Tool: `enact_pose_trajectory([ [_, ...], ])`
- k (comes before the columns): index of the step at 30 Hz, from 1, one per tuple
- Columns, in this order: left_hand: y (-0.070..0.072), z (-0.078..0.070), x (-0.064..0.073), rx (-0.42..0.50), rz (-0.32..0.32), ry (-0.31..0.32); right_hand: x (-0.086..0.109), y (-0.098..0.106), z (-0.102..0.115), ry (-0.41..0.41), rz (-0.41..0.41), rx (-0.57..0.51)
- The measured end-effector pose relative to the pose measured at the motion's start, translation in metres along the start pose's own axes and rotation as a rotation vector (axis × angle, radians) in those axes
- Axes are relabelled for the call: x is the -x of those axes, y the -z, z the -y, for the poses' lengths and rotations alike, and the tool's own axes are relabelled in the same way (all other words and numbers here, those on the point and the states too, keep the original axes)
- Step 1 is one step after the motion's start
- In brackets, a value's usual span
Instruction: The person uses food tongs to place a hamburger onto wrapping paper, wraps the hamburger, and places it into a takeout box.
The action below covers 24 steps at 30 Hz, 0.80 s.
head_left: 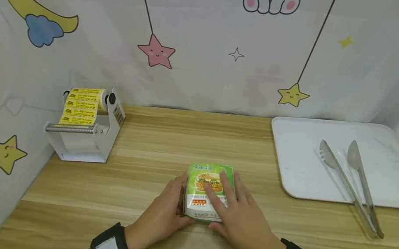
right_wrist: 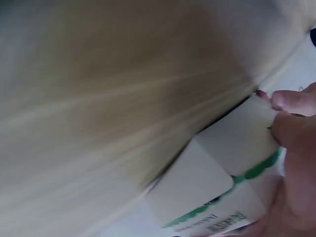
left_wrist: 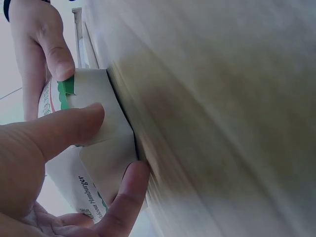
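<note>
A green-and-white cardboard hamburger box (head_left: 204,212) with a burger picture on its lid sits on the wooden table. My left hand (head_left: 162,211) holds its left side. In the left wrist view, the left thumb (left_wrist: 74,126) lies across the box's plain front wall, and a bent fingertip (left_wrist: 136,175) is low at its side by the tabletop. My right hand (head_left: 243,219) spreads nearly straight fingers over the lid and right side, its thumb at the front edge. The right wrist view has the box's side flaps (right_wrist: 197,185) and green scalloped edge, with fingers close at the right.
A label dispenser (head_left: 88,127) with a roll of yellow stickers stands at the back left. On the right, a white tray (head_left: 294,177) carries metal tongs (head_left: 357,194), whose joined end overhangs its front rim. A patterned cloth (head_left: 199,80) hangs behind the table (head_left: 157,135).
</note>
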<state>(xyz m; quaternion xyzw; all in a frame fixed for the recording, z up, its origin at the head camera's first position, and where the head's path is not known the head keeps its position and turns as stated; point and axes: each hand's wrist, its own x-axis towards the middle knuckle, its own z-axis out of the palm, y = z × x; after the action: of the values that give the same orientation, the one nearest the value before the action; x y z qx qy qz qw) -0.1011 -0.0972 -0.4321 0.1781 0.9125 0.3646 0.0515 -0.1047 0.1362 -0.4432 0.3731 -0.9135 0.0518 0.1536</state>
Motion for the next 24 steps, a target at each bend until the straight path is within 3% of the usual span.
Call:
enact_pose_trajectory([
  [9, 0.001, 0.002, -0.002, -0.017, -0.012, 0.004, -0.008, -0.001, 0.005, -0.036, -0.002, 0.051],
  [15, 0.003, 0.005, -0.003, 0.018, -0.018, 0.022, -0.011, -0.003, 0.006, -0.006, 0.015, 0.066],
  [18, 0.006, 0.005, -0.003, 0.075, 0.003, 0.042, -0.011, -0.002, 0.003, -0.013, 0.019, 0.002],
  [24, 0.012, 0.006, -0.005, 0.183, 0.042, 0.105, -0.011, 0.007, -0.005, -0.110, 0.066, -0.243],
])
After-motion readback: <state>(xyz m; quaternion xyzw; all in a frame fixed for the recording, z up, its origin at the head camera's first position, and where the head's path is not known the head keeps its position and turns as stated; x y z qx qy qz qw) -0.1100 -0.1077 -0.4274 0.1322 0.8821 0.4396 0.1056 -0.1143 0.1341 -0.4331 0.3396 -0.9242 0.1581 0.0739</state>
